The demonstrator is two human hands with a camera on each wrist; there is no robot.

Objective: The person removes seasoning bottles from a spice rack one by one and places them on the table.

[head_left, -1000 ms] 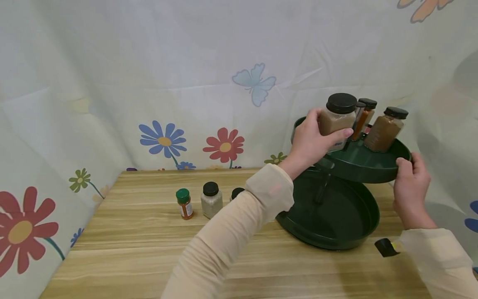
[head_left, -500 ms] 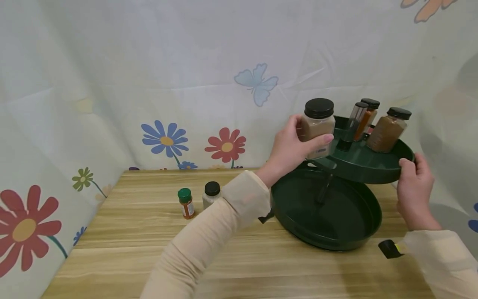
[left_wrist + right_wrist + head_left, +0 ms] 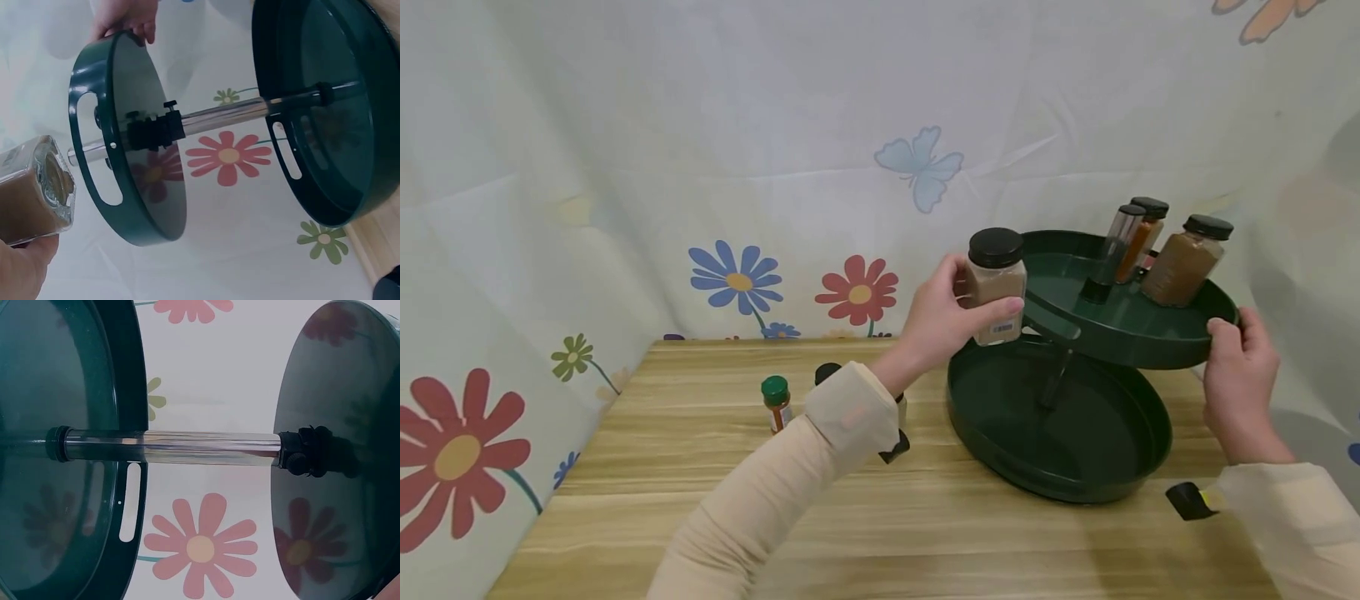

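My left hand [image 3: 940,321] grips a square clear jar [image 3: 997,285] of tan powder with a black lid, just left of a green two-tier turntable. The left wrist view shows the base of this jar [image 3: 53,178] close to the handle slot of the upper tray [image 3: 94,75]. Fingers and thumb of my right hand [image 3: 1240,379] grip the right rim of the upper tray [image 3: 1157,348]. On that tray stand a jar of brown powder [image 3: 1180,271] and an orange spice jar [image 3: 1141,242], beside the top of the metal post [image 3: 1108,254].
Below, the lower tray [image 3: 1075,483] sits on the wooden table [image 3: 985,542], joined by the post [image 3: 206,448]. Left of it stand a green-capped spice bottle [image 3: 776,400] and black-lidded jars, partly hidden behind my left sleeve [image 3: 805,475]. A flowered cloth [image 3: 790,167] hangs behind.
My left hand has moved left and down with the tan jar, from over the upper tray to beside its left edge. The right hand keeps its grip on the rim.
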